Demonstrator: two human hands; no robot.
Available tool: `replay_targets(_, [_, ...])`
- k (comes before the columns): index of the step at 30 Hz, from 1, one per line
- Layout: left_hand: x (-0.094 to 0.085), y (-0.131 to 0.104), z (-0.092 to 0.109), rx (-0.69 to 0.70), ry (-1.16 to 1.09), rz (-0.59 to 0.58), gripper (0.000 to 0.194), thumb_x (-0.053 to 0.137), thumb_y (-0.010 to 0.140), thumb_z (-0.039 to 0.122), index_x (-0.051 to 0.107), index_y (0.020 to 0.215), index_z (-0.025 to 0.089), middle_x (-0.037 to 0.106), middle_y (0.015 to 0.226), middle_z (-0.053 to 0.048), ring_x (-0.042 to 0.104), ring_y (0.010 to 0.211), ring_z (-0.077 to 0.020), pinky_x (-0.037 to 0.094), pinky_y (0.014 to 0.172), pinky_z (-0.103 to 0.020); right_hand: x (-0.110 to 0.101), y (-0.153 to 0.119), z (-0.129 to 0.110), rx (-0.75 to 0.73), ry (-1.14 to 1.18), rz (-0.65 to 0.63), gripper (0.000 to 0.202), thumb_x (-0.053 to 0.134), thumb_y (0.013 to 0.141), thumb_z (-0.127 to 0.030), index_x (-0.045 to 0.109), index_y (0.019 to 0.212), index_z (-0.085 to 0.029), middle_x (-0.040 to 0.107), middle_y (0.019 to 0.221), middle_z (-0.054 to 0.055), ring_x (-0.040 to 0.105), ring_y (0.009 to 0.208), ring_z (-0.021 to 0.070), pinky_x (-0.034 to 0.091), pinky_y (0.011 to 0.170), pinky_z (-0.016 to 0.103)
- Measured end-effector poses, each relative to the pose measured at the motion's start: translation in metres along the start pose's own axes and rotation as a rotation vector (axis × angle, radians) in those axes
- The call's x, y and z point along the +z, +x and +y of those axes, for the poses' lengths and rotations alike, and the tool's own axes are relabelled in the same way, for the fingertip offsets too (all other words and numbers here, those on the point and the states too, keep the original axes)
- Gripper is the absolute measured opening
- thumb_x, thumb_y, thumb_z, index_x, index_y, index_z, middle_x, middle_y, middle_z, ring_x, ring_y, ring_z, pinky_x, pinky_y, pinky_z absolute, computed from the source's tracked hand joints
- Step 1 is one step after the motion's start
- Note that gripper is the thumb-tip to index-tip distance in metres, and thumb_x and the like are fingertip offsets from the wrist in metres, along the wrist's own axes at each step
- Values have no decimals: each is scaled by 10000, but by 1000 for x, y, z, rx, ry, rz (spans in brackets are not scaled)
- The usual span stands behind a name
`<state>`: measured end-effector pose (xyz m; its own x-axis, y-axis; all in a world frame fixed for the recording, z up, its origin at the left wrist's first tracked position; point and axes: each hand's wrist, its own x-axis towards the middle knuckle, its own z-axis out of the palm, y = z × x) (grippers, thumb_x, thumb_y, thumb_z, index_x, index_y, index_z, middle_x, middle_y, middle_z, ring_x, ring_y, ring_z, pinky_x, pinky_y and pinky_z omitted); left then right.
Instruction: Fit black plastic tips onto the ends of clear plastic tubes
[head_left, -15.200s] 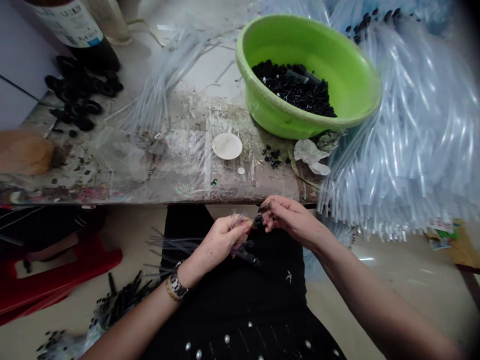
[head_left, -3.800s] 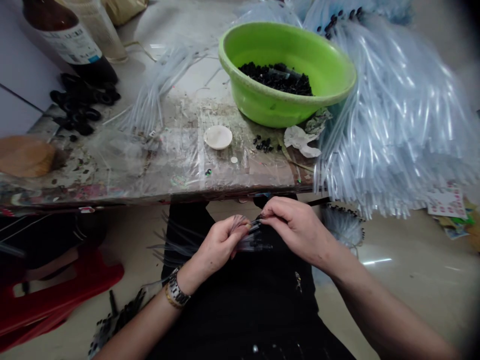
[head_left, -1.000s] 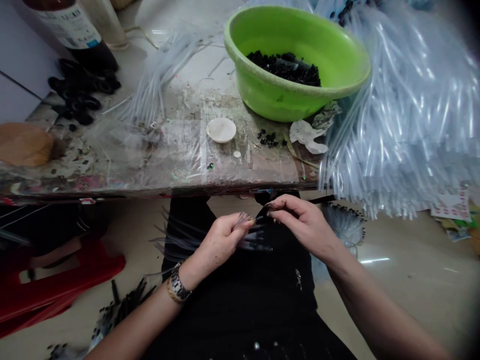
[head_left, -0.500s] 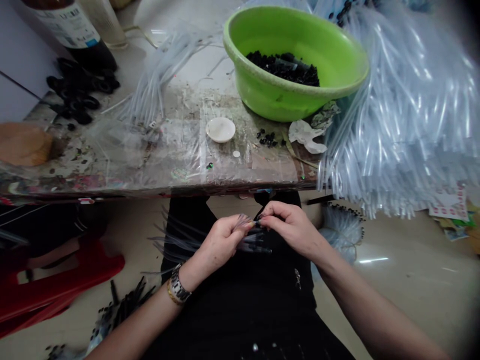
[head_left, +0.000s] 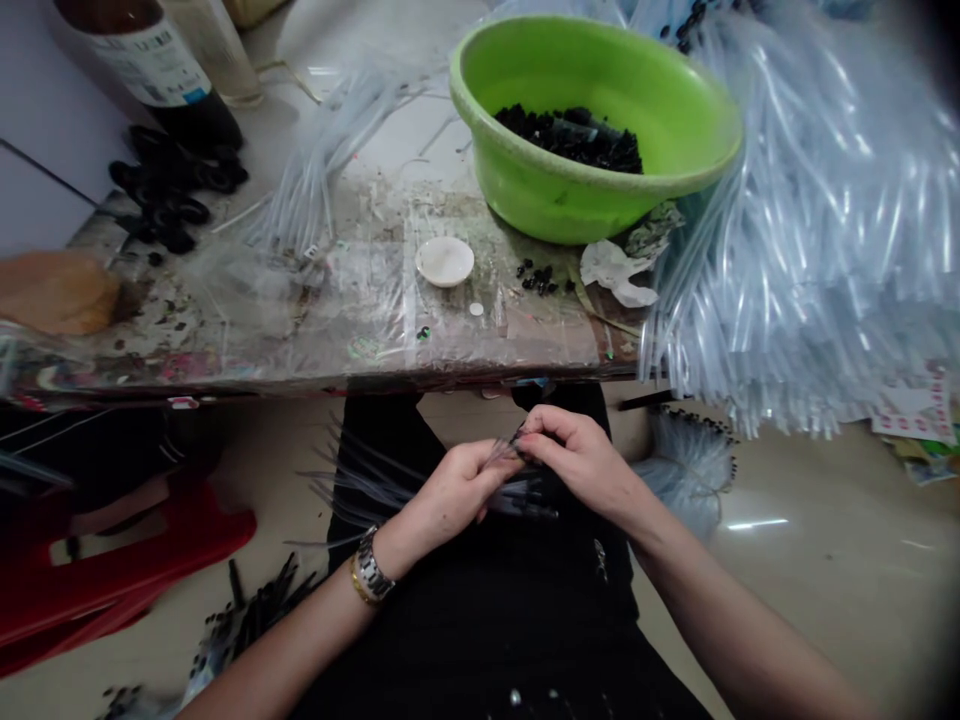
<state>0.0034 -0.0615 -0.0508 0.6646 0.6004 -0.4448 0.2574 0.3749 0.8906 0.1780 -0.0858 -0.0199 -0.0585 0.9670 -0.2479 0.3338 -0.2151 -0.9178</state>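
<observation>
Over my lap, my left hand (head_left: 457, 490) is closed round a bunch of thin clear plastic tubes (head_left: 375, 478). Their loose ends fan out to the left, and dark tips show to the right below my fingers. My right hand (head_left: 574, 455) pinches at the tube ends just beside the left fingertips. Something small and dark sits between its thumb and forefinger, mostly hidden. On the table ahead stands a green basin (head_left: 592, 205) with many small black pieces (head_left: 570, 140) inside.
A white dish (head_left: 445, 261), loose black bits (head_left: 538, 277) and crumpled paper (head_left: 619, 272) lie near the table's front edge. A big heap of clear tubes (head_left: 817, 220) overhangs at right. Left are a bottle (head_left: 161, 75), black rings (head_left: 169, 190) and a red stool (head_left: 187, 550).
My left hand has shifted slightly right, its fingertips now closer against the right hand's pinch. The whole view has slid a little, moving the table things slightly rightward.
</observation>
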Motion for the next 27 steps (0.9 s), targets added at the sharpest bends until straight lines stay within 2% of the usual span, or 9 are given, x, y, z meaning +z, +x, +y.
replay_targets(5, [-11, -1, 9, -8, -57, -10, 278, 551, 852, 384, 635, 982, 154, 500, 680, 38, 407, 451, -46, 362, 401, -162, -10, -2, -1, -6, 16, 10, 56, 545, 825, -210, 584, 792, -189, 606, 762, -20, 563, 743, 125, 427, 718, 243])
replay_targets(11, [-14, -1, 5, -37, -156, -29, 285, 579, 835, 383, 610, 1005, 156, 477, 636, 58, 391, 435, -42, 370, 405, -162, -12, 2, -1, -134, -129, 128, 110, 561, 851, -244, 627, 927, -200, 666, 945, 28, 608, 901, 172, 447, 836, 308])
replay_targets(17, [-13, -1, 11, 9, -75, -63, 248, 555, 848, 386, 548, 797, 144, 458, 598, 56, 400, 435, -49, 365, 410, -170, -5, 8, -15, -284, -225, 57, 86, 560, 858, -207, 637, 895, -200, 654, 962, 55, 594, 933, 185, 449, 869, 341])
replay_targets(20, [-12, -1, 13, 19, -53, -67, 254, 557, 845, 390, 520, 763, 152, 468, 615, 49, 406, 437, -50, 357, 407, -173, -3, 11, -16, -328, -271, 11, 85, 559, 859, -188, 633, 819, -201, 644, 963, 52, 582, 954, 187, 440, 878, 339])
replay_targets(23, [-13, -1, 12, 14, -49, -66, 249, 548, 853, 388, 516, 776, 153, 468, 636, 49, 408, 444, -48, 359, 414, -174, -2, 14, -16, -321, -275, 2, 106, 550, 859, -166, 606, 774, -193, 637, 926, 44, 579, 915, 175, 434, 850, 318])
replay_targets(27, [-14, 0, 9, 20, -38, -64, 254, 524, 873, 405, 527, 852, 153, 464, 675, 46, 421, 468, -54, 365, 430, -181, -2, 14, -16, -222, -266, 1, 115, 539, 859, -175, 581, 752, -186, 615, 786, 6, 563, 765, 143, 420, 734, 273])
